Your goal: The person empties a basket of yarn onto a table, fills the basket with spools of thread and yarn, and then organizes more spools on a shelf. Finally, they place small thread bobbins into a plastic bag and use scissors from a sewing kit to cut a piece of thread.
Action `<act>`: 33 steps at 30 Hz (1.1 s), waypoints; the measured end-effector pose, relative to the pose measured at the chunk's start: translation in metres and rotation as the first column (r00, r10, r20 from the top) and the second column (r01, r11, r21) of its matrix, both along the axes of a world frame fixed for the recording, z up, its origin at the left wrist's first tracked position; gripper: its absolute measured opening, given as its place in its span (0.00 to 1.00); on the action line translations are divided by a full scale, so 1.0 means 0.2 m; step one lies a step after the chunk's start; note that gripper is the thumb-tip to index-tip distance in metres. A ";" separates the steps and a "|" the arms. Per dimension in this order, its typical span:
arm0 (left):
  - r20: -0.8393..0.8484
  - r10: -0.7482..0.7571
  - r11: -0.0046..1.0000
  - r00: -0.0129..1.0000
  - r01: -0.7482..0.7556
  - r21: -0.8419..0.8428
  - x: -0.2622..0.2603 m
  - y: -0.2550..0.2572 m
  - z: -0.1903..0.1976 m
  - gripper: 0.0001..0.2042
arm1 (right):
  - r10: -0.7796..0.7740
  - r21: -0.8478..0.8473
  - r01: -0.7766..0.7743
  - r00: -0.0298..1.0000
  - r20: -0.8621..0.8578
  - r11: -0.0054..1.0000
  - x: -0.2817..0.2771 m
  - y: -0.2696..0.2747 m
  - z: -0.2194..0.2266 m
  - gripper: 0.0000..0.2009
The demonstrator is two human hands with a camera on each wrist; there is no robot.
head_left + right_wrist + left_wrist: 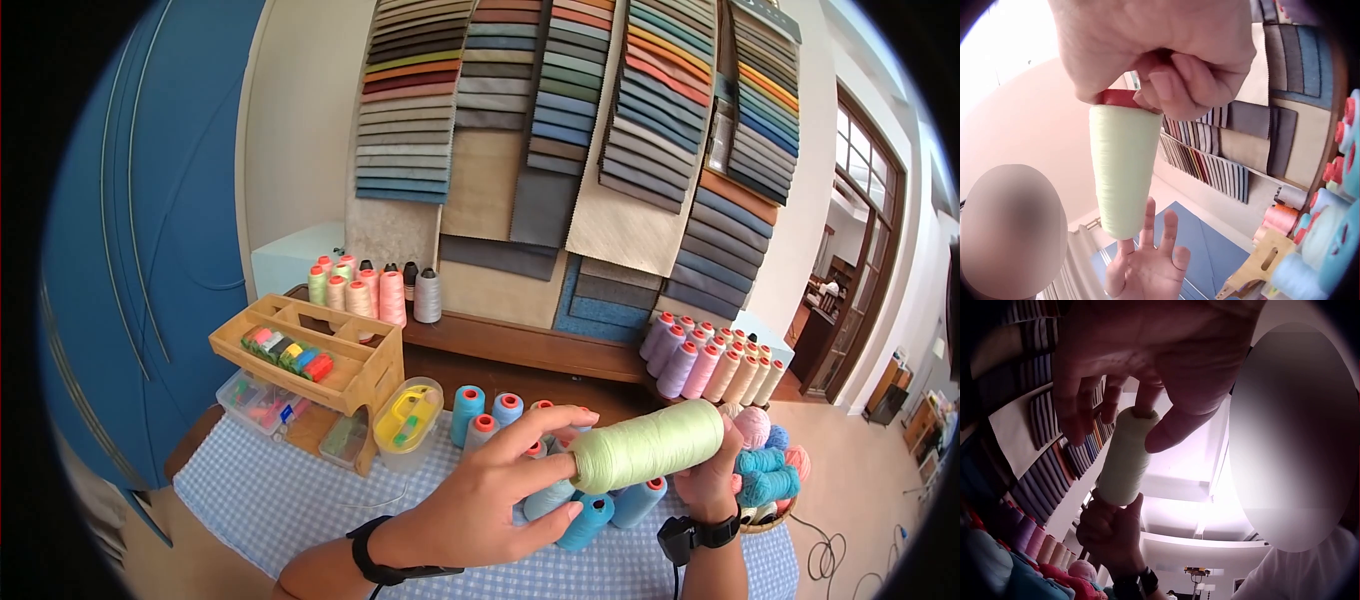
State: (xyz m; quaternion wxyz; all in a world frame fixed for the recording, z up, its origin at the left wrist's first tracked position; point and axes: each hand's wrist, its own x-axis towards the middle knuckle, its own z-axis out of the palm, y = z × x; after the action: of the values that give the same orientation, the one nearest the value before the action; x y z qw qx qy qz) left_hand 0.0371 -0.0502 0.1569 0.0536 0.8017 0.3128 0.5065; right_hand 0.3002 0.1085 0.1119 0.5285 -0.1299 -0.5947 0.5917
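A pale green thread cone (650, 445) is held nearly level above the blue checked cloth, its wide end to the right. My right hand (708, 475) grips that wide end, where the right wrist view shows a red rim (1119, 98) under the fingers. At the narrow end, one fingertip of my left hand (490, 490) meets the cone's tip, while the other fingers stay extended and spread apart. The left wrist view has the left thumb (1163, 434) beside that tip. Below the cone stand several blue thread cones (590, 520), partly hidden by the hands.
A wooden organizer (385, 375) and a clear tub with yellow contents (408, 420) stand at left. Pink cones (392, 298) line the back shelf, purple cones (678, 370) the right. A yarn basket (770, 520) sits near the right hand. Fabric swatches (480, 190) hang behind.
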 end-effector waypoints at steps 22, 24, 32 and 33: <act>0.819 -0.125 0.793 0.559 0.553 -0.256 -0.03 0.13 -0.09 0.20 | -0.271 0.748 -0.086 0.900 0.342 0.658 -0.16 -0.24 0.10 0.14; 0.890 -0.094 0.846 0.447 0.506 -0.165 0.00 0.12 -0.08 0.22 | 0.047 0.514 -0.119 0.987 0.152 0.849 -0.20 -0.25 0.09 0.16; 0.668 -0.094 0.927 0.738 0.309 -0.210 0.01 0.12 -0.11 0.30 | -0.486 0.798 0.271 0.873 0.031 0.539 -0.20 -0.25 0.10 0.21; 0.355 -0.055 0.977 0.933 0.124 -0.173 -0.01 0.11 -0.07 0.28 | -0.490 0.796 0.275 0.871 0.031 0.539 -0.19 -0.26 0.11 0.21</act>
State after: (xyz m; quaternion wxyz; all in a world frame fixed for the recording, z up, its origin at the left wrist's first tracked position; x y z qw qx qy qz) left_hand 0.0357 -0.0281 0.1422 0.2083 0.7039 0.3087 0.6049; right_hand 0.2630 0.0572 0.1332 0.5696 -0.0926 -0.8067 0.1273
